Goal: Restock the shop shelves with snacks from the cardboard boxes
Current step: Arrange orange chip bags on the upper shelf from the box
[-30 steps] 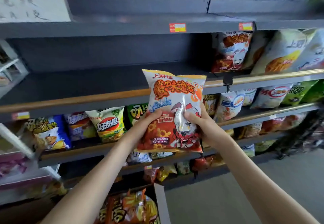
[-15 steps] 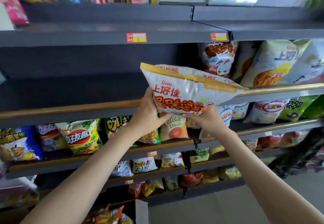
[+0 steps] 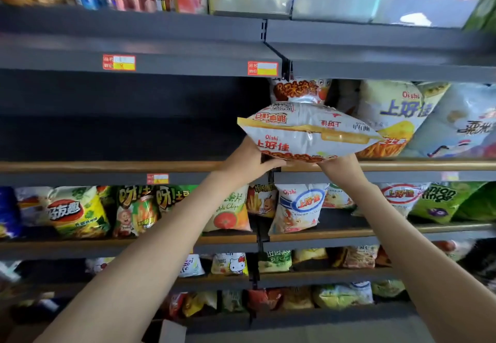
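A white and orange Oishi snack bag (image 3: 308, 134) is tipped flat, its top seam toward me, just above the wooden front rail (image 3: 107, 166) of the second shelf. My left hand (image 3: 248, 159) grips the bag's lower left edge, thumb curled under it. My right hand (image 3: 339, 165) holds the lower right edge from below. Behind the bag stands a matching bag (image 3: 299, 90) on the same shelf. The cardboard box (image 3: 171, 330) shows only a corner at the bottom edge.
The left bay of this shelf (image 3: 120, 133) is dark and bare. To the right stand larger Oishi chip bags (image 3: 397, 117). Lower shelves hold several snack bags (image 3: 77, 211). The shelf above (image 3: 188, 58) carries price tags and boxed goods.
Both hands raised the bag from chest height up to the second shelf and tipped it from upright to flat. My view has tilted upward, so the box has nearly left the frame.
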The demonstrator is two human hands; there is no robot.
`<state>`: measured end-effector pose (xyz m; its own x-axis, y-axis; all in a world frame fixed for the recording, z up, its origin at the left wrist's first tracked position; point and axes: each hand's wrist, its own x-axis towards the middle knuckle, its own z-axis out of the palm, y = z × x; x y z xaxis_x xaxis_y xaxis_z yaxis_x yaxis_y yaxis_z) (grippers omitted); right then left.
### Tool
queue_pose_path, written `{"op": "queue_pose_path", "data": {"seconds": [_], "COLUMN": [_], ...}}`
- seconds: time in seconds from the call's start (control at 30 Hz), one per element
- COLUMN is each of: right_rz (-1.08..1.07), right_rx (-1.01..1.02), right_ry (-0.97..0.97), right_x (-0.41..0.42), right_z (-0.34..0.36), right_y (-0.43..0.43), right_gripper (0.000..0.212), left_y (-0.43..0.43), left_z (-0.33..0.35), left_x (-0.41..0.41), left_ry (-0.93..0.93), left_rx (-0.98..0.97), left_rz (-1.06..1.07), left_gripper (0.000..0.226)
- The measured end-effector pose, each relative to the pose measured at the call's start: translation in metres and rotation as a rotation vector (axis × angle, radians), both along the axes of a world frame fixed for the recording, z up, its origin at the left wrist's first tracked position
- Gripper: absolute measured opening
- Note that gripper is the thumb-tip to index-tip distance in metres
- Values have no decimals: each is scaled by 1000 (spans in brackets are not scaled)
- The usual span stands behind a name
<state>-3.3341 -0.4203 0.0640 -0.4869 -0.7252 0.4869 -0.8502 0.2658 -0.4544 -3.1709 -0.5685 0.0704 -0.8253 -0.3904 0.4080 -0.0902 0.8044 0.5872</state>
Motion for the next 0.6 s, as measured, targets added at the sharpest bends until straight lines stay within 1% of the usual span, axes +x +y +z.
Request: {"op": "queue_pose_path", "data": {"seconds": [0.03, 0.1, 0.13, 0.17, 0.23, 0.27, 0.33, 0.37, 0.47, 0.53, 0.6], "right_rz": [32, 103, 136, 168, 191, 203, 225, 231, 227, 227, 224], "right_rx": [-60, -70, -60, -49, -110, -163, -268, -325, -448, -482, -480], "right_ry": [-22, -14, -74, -145, -276, -297, -241, -206, -234, -285, -295], "right_x": [-1, -10, -16, -21, -32, -36, -39, -40, -44, -46, -47], "right_z": [2, -1, -2, -4, -7, -9, -11, -13, -15, -15, -13], "right_y": [-2, -7, -10, -12, -18, -20, -19, -20, -28, -34, -40], "right_gripper": [26, 14, 20, 33, 55, 66, 86, 93, 97, 96, 96], "left_y": [-1, -5, -6, -7, -8, -9, -12, -14, -18, -21, -25], "left_z": [-1, -2, -1, 0, 3, 4, 5, 4, 1, 0, 2], "left_x": [-4, -12, -15, -18, -26, -31, -42, -48, -61, -67, -72], "left_ry": [-7, -21, -24, -21, 1, 9, -5, -14, 13, 30, 22], "left_rx": [-7, -9, 1, 17, 64, 87, 121, 134, 175, 174, 165], "left_rz": [-1, 13, 21, 26, 29, 29, 44, 57, 70, 81, 106], "left_gripper": [60, 65, 69, 73, 78, 79, 81, 83, 82, 81, 79]}}
